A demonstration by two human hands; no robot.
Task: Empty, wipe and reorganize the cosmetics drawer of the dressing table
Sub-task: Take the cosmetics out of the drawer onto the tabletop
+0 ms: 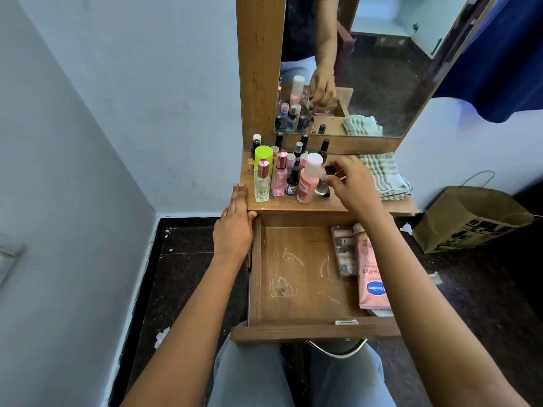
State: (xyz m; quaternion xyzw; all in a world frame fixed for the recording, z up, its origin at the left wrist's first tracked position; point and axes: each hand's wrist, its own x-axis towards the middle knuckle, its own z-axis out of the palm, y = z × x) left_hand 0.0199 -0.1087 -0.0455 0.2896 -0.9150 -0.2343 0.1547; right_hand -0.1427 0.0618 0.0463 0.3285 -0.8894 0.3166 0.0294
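The wooden drawer is pulled out over the person's knees. Its floor is matte, scratched wood with pale smears, so I judge the wiping is not yet done. At its right side lie a pink plastic tube and, beside it, a flat palette with a clear lid. The tube looks soft and light and is best taken around its middle. The palette is stiff and thin, and probably needs lifting by its long edges.

The left hand rests with straight fingers against the left corner of the tabletop and holds nothing. The right hand pinches the dark cap of a small glass bottle, which stands on the tabletop just beside a pink bottle with a white cap. I think this small bottle is light but smooth and breakable, so the grip on the cap seems sensible.

Behind it stands a close group of bottles, among them a clear square perfume bottle. They are tall and narrow and may tip easily. A folded checked cloth, soft and woven, lies at the right, before the mirror.
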